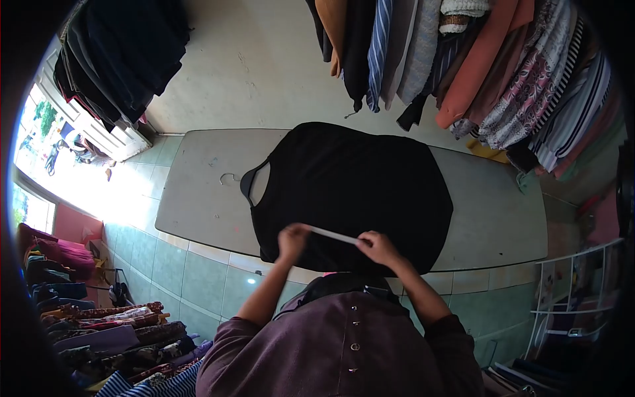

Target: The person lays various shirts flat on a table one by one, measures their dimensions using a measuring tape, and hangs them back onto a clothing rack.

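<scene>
A narrow white tape [334, 235] is stretched between my two hands, just above a black garment. My left hand [291, 243] is closed on the tape's left end, slightly blurred. At its right end, my right hand [378, 250] pinches the tape. The black garment [357, 192] lies spread on a grey table [198, 198], its neckline toward the left. A dark hanger [247, 184] sits inside the neck opening, and its metal hook [229, 178] rests on the tabletop. Whether the tape bears any markings is too small to make out.
Many clothes [456, 59] hang at the upper right, and dark garments [126, 53] hang at the upper left. Folded or hung clothes [126, 337] crowd the lower left. A white wire rack [575, 278] stands at the right. An open doorway [73, 145] lets in light at the left.
</scene>
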Available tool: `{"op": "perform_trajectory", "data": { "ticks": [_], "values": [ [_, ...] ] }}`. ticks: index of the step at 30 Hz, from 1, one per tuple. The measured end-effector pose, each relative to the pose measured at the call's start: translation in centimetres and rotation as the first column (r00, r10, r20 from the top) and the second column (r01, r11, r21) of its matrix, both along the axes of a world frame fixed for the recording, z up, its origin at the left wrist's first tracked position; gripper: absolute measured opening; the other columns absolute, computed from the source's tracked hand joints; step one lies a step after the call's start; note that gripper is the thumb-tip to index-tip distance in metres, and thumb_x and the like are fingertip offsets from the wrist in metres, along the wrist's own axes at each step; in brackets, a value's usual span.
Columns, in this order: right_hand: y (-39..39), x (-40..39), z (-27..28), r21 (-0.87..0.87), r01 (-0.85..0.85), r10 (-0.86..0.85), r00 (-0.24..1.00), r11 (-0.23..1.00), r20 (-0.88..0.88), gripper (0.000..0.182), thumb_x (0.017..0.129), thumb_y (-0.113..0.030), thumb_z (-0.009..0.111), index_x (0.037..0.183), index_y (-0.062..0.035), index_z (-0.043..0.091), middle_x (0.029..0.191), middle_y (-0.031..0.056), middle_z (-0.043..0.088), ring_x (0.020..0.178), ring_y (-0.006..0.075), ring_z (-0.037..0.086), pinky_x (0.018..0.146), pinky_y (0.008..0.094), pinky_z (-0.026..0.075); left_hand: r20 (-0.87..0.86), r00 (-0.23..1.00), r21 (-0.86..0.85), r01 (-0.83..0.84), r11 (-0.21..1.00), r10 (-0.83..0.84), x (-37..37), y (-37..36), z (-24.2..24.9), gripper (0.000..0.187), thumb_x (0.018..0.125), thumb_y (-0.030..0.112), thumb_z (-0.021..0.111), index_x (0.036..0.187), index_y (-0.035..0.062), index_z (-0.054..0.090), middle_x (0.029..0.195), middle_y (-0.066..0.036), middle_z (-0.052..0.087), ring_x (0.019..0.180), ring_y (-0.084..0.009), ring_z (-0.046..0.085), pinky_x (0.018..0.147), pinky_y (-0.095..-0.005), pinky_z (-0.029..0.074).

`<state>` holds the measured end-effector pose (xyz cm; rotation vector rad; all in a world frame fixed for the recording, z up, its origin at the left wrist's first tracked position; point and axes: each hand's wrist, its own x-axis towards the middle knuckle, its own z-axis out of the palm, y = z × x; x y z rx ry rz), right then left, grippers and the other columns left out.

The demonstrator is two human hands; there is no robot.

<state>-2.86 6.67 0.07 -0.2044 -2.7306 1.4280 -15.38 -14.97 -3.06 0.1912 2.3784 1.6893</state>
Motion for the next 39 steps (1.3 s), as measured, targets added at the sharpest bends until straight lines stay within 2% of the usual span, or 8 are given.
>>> {"op": "perform_trajectory", "data": {
  "ticks": [2, 3, 4, 5, 8, 16, 23, 39],
  "values": [
    [3.2, 1.3, -0.4, 0.112, 0.122, -0.133, 0.986, 0.986, 0.098, 0.018, 0.076, -0.023, 0.06, 0.081, -0.0062, 0.062, 0.073, 0.0121, 0.058, 0.066, 0.0245, 0.058, 0.058, 0.032, 0.045, -0.24, 0.933, -0.193, -0.316, 0.929, 0.268, -5.4, -4.8, -4.7, 0.012, 0.075, 0.017, 0.064, 0.075, 0.0059, 0.065, 0.072, -0.01, 0.062, 0.068, -0.0209, 0.059, 0.064, -0.0312, 0.046],
    [4.6, 1.9, -0.5, 0.16, 0.163, -0.182, 0.977, 0.974, 0.113, 0.017, 0.075, -0.023, 0.06, 0.079, -0.0068, 0.063, 0.074, 0.0118, 0.058, 0.065, 0.0244, 0.058, 0.058, 0.0321, 0.045, -0.07, 0.928, -0.355, -0.365, 0.861, 0.365, -5.9, -5.8, -0.2, 0.018, 0.075, 0.026, 0.063, 0.079, 0.0081, 0.065, 0.082, -0.012, 0.062, 0.078, -0.0232, 0.059, 0.071, -0.0356, 0.045],
    [5.8, 2.5, -1.3, 0.19, 0.2, -0.224, 0.968, 0.961, 0.111, 0.016, 0.074, -0.023, 0.06, 0.078, -0.0073, 0.063, 0.073, 0.0109, 0.057, 0.064, 0.0241, 0.058, 0.057, 0.0319, 0.045, -0.204, 0.833, -0.553, -0.532, 0.642, 0.515, -7.2, -6.9, -1.5, 0.023, 0.075, 0.032, 0.063, 0.081, 0.0106, 0.066, 0.085, -0.01, 0.063, 0.081, -0.0232, 0.059, 0.077, -0.0403, 0.041],
    [6.7, 2.8, -1.8, 0.207, 0.206, -0.238, 0.961, 0.956, 0.142, 0.016, 0.074, -0.023, 0.06, 0.078, -0.0076, 0.063, 0.071, 0.0107, 0.056, 0.064, 0.0239, 0.057, 0.058, 0.0321, 0.045, -0.184, 0.795, -0.495, -0.583, 0.644, 0.579, -8.9, -8.6, -4.1, 0.022, 0.073, 0.035, 0.063, 0.081, 0.0141, 0.067, 0.078, -0.005, 0.065, 0.076, -0.0213, 0.06, 0.078, -0.0416, 0.039],
    [7.2, 3.0, -1.6, 0.229, 0.217, -0.262, 0.946, 0.949, 0.19, 0.016, 0.074, -0.023, 0.061, 0.079, -0.0081, 0.063, 0.069, 0.0102, 0.055, 0.063, 0.0235, 0.056, 0.058, 0.0322, 0.044, -0.072, 0.853, -0.397, -0.499, 0.77, 0.516, -10.2, -9.6, -4.0, 0.02, 0.073, 0.034, 0.064, 0.08, 0.0158, 0.067, 0.073, -0.002, 0.065, 0.074, -0.0183, 0.061, 0.075, -0.0371, 0.039],
    [9.1, 3.6, -1.1, 0.212, 0.152, -0.186, 0.971, 0.965, 0.152, 0.015, 0.073, -0.021, 0.063, 0.079, -0.0078, 0.065, 0.078, 0.0079, 0.054, 0.073, 0.0199, 0.056, 0.066, 0.0297, 0.045, -0.058, 0.868, -0.496, -0.453, 0.74, 0.493, -11.2, -9.8, -3.6, 0.025, 0.071, 0.036, 0.065, 0.084, 0.0149, 0.068, 0.079, -0.002, 0.066, 0.076, -0.017, 0.062, 0.075, -0.0354, 0.04],
    [19.4, 10.1, -0.2, 0.531, 0.341, -0.568, 0.745, 0.776, 0.351, 0.017, 0.071, -0.026, 0.064, 0.078, -0.011, 0.064, 0.087, 0.0071, 0.052, 0.078, 0.0232, 0.055, 0.072, 0.0326, 0.045, -0.146, 0.868, -0.498, -0.479, 0.723, 0.474, -10.3, -8.6, -2.0, 0.026, 0.073, 0.03, 0.065, 0.084, 0.0065, 0.067, 0.076, -0.008, 0.066, 0.071, -0.0176, 0.062, 0.068, -0.03, 0.045],
    [22.3, 11.9, -1.8, 0.553, 0.306, -0.562, 0.734, 0.775, 0.38, 0.013, 0.068, -0.022, 0.063, 0.076, -0.0113, 0.065, 0.091, 0.0068, 0.055, 0.085, 0.0241, 0.056, 0.077, 0.0337, 0.045, -0.106, 0.854, -0.617, -0.458, 0.64, 0.509, -10.0, -7.9, -0.7, 0.031, 0.074, 0.039, 0.062, 0.09, 0.0134, 0.067, 0.084, -0.002, 0.066, 0.082, -0.0178, 0.061, 0.077, -0.0399, 0.039]
  ]
}}
